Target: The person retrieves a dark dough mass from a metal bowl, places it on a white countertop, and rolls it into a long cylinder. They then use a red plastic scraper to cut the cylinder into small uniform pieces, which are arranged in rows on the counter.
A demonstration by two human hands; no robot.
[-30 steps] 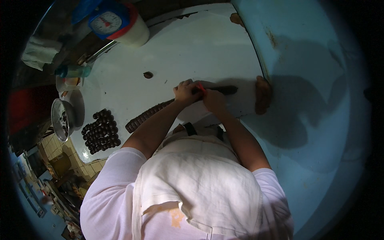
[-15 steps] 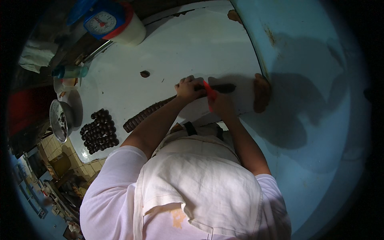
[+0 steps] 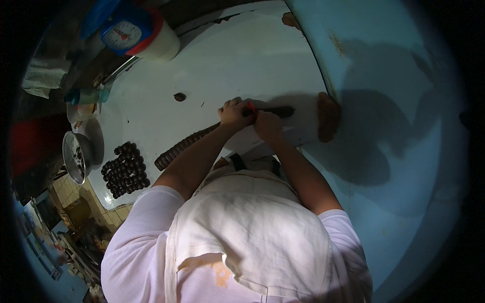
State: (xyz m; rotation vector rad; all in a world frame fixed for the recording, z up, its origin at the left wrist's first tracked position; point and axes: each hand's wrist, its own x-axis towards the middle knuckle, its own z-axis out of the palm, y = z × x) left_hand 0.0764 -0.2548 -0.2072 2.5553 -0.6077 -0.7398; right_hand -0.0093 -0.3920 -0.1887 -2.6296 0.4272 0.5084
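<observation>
A long dark brown roll [image 3: 279, 111] of dough-like paste lies slantwise across the white table in front of me. Its left stretch, cut into many slices [image 3: 182, 147], runs out past my left forearm. My left hand [image 3: 233, 113] is closed over the roll, its fingers curled on the far side. Close beside it, my right hand [image 3: 268, 125] is closed around a flat red cutter [image 3: 251, 106], whose upper part shows against the roll. The cutter's lower part is hidden by my hands. At the left lie rows of small dark balls [image 3: 125, 170].
A metal bowl [image 3: 77, 157] with dark bits stands at the table's left edge. Beyond are a teal bottle [image 3: 87, 96] and a blue dial scale [image 3: 123, 35] on a white tub. A small brown piece [image 3: 180, 97] lies mid-table. A blue wall [image 3: 384, 131] bounds the right.
My right hand has moved left, closer to my left hand, and the red cutter with it. Less of the cutter shows now. The left hand has hardly moved.
</observation>
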